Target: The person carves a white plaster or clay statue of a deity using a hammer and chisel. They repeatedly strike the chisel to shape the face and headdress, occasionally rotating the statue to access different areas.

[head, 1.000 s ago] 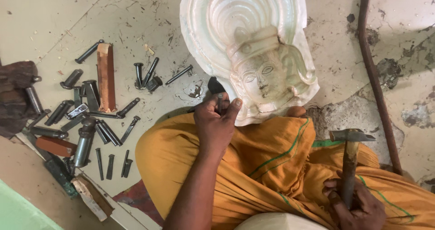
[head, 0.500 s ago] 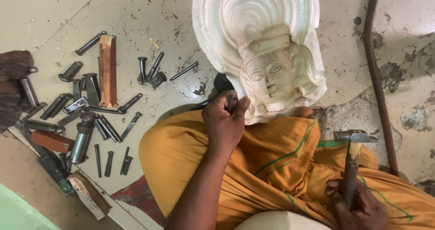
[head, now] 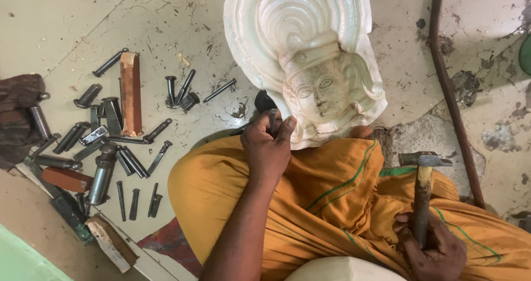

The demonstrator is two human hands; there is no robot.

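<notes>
Left hand (head: 268,145) closed around a short dark metal chisel (head: 273,118), grip clamped on the shank, tip set against the lower left edge of the pale carved stone face relief (head: 318,87). Relief lying flat on the cracked, paint-flecked cream floor (head: 166,32), its lower rim tucked against the lap in orange cloth (head: 310,203). Right hand (head: 434,248) wrapped shut on the wooden handle of a steel-headed hammer (head: 423,162), head raised off the knee and well apart from the chisel, so no blow landing at this instant. Compared with a second ago: chisel hand seated a little closer against the carving's edge, fingers tightened over the shank; hammer hand at much the same spot on the right thigh, head pointing the same way. Judged from that, chisel placement settled and the carving at the jaw-side border in hand. Framing also shifted slightly, relief sitting further right and lower than before. Scattered left of the lap: many dark iron chisels and punches (head: 119,148), a reddish-brown rectangular wooden block (head: 130,93) upright among them, a brown cloth bundle (head: 19,115) at the far left edge. Rusty curved metal rod (head: 451,93) running down the right side of the floor.
</notes>
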